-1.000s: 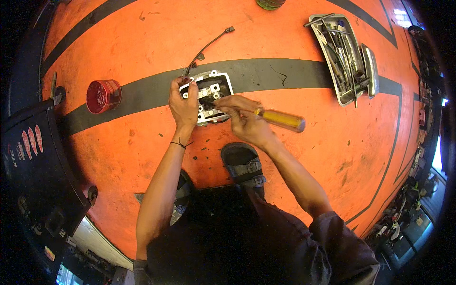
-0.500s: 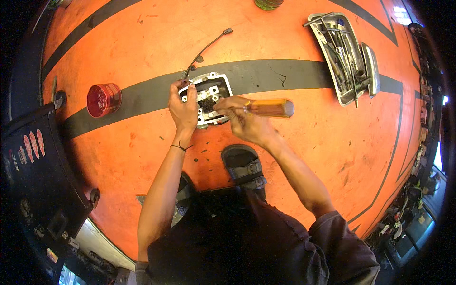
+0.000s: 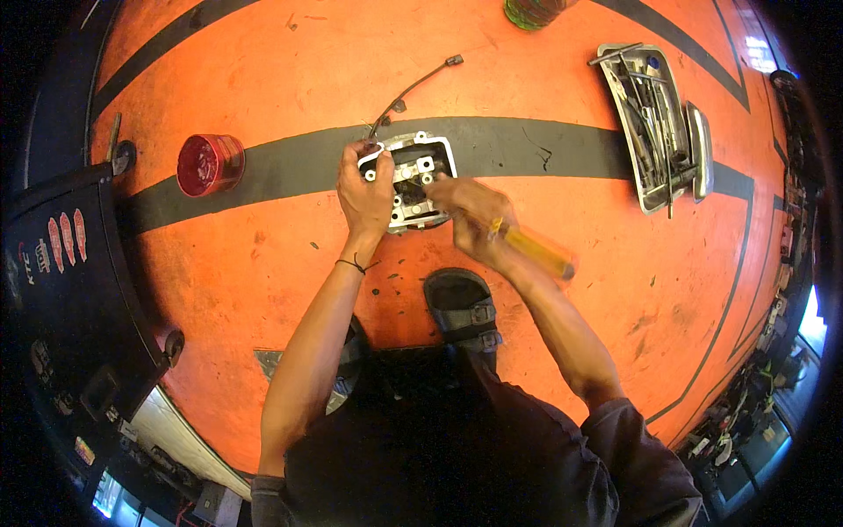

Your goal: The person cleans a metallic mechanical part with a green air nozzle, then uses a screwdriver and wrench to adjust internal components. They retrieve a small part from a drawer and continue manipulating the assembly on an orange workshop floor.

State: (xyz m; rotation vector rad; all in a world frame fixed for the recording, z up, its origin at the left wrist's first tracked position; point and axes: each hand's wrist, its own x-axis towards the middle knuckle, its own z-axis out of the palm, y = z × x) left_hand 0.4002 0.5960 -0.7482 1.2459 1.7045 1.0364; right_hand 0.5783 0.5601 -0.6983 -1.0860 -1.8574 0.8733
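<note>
A silver engine cylinder head (image 3: 411, 170) lies open side up on the floor in front of me. My left hand (image 3: 367, 198) is closed over its left wall, thumb on the rim and fingers around the outside. In my right hand (image 3: 479, 220) is a screwdriver with a translucent amber handle (image 3: 537, 250), its butt pointing down and right, away from the head. The fingertips of that hand reach the head's right inner side; the blade cannot be made out. A thin black cable (image 3: 399, 95) with a plug runs up from behind the head.
At left stands a red tub (image 3: 211, 165). A metal tray (image 3: 652, 193) full of hand tools lies at the far right, and a green container (image 3: 532, 12) is at the top edge. A black wheeled cabinet (image 3: 83, 290) borders the left. My sandal (image 3: 460, 303) is just below.
The screwdriver handle has swung from pointing level right to slanting down and right, as my right hand turned. The whole view has shifted slightly; my left hand keeps its hold.
</note>
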